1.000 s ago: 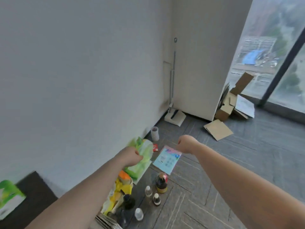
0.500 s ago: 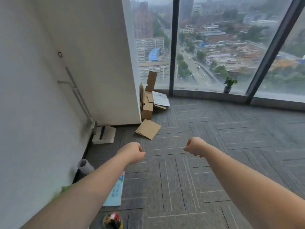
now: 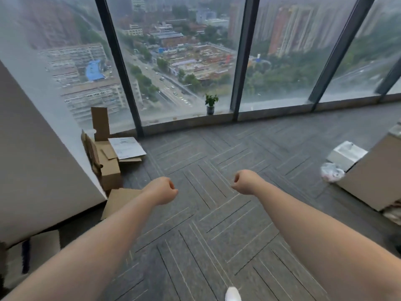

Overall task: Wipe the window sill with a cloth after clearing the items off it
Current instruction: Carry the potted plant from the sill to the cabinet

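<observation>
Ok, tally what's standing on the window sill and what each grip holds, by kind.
Potted plant on the window sill: 1
Things in the left grip: 0
Things in the right grip: 0
Cloths in view: 0
Total: 1

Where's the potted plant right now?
In the head view the potted plant stands on the window sill ahead, centre frame, just left of the middle window post, far beyond both hands.
</observation>
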{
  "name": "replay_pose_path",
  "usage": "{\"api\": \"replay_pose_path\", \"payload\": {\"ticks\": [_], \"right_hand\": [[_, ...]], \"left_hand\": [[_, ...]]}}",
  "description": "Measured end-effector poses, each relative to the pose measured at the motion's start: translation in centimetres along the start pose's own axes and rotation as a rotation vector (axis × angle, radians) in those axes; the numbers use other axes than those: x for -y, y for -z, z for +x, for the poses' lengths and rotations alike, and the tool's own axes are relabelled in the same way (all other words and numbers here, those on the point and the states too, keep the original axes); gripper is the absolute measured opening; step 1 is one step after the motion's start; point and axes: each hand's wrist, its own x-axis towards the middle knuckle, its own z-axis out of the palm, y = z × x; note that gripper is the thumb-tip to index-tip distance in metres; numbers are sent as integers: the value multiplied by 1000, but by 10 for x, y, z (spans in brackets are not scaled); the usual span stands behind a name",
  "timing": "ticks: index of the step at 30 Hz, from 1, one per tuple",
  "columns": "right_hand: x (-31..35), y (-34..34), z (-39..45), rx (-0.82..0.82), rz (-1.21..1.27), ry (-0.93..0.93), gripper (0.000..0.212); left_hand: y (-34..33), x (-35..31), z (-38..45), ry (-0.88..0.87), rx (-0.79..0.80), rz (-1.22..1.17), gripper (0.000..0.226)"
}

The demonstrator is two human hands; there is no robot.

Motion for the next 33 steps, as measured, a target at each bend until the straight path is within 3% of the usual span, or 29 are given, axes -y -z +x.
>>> {"api": "replay_pose_path", "payload": {"ticks": [11, 16, 23, 33], "right_hand": [[-36, 78, 238, 128, 11, -83, 33], [-29, 134, 337, 119, 1, -76, 39], [-4, 181, 464, 68, 66, -70, 28], [21, 257, 638, 12, 99, -212, 25]], "left_hand": [[43, -72, 219, 26, 66, 16, 29], [84, -105, 313, 48, 26, -21, 32], [135, -124, 446, 13, 34, 5, 28], [227, -160, 679, -129, 57, 6, 28]]}}
